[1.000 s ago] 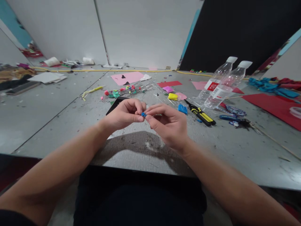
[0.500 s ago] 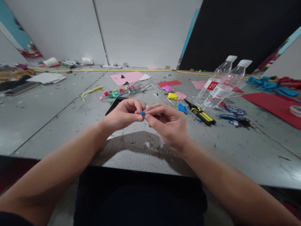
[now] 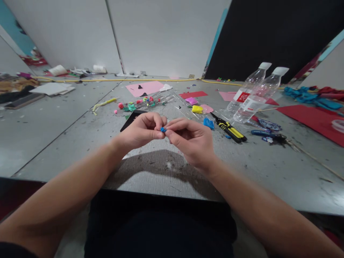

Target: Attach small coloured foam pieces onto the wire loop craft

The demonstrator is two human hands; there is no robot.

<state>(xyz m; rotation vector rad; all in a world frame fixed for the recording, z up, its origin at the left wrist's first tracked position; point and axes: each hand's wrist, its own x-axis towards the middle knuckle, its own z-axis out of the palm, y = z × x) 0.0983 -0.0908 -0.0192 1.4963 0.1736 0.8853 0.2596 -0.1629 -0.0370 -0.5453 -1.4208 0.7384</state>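
Note:
Between my fingertips is a small blue piece (image 3: pixel 162 129), soft-looking and held above the grey table (image 3: pixel 150 179). My left hand (image 3: pixel 145 130) pinches it from the left with thumb and finger. From the right, my right hand (image 3: pixel 189 138) pinches the same piece, its other fingers curled. Behind my left hand lies a black object (image 3: pixel 131 119), partly covered by it. Beyond my right hand are a blue packet (image 3: pixel 208 123), a yellow packet (image 3: pixel 197 109) and a purple packet (image 3: pixel 191 101). Yellow-and-black pliers (image 3: pixel 229 129) lie to the right.
Two clear bottles (image 3: pixel 248 107) stand at the right, near red paper (image 3: pixel 311 122) and a cluster of keys (image 3: pixel 279 139). Colourful small pieces on thin sticks (image 3: pixel 150 102) lie behind my hands. Pink paper (image 3: pixel 153 87) and a yellow cable (image 3: pixel 96 81) are farther back.

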